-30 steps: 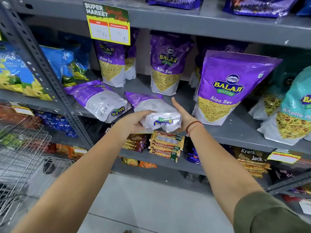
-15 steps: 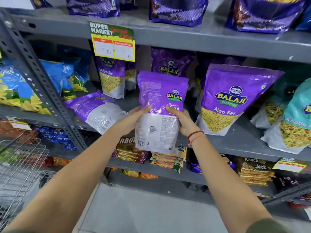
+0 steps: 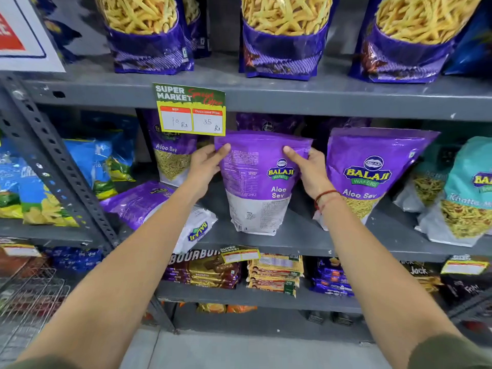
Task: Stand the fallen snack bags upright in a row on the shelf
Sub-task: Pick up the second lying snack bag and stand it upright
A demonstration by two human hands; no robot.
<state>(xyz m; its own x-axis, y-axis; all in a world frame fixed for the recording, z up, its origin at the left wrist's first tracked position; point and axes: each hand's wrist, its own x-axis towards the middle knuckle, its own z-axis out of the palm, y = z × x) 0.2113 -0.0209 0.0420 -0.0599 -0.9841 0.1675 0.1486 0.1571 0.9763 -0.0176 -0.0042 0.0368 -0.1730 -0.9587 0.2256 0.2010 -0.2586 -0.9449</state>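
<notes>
On the grey shelf, the person is standing one purple Aloo Sev bag upright. Furthest left, a fallen bag lies flat near the post, partly under the left forearm, its printing upside down. The left hand grasps the held bag at its upper left edge, thumb on the front. That bag stands vertical, its base on or just above the shelf (contact is hard to tell), with its back panel turned partly forward. The right hand grips its upper right edge in the same way. Just to the right an upright bag stands apart from it. The step in hand looks like seating this bag; next it likely needs its front squared to the aisle beside its neighbour, both hands letting go, then the flat bag raised. Half a second earlier the bag hung in front of the shelf edge, gripped at mid-height; both hands have since carried it inward and moved up to its top.
</notes>
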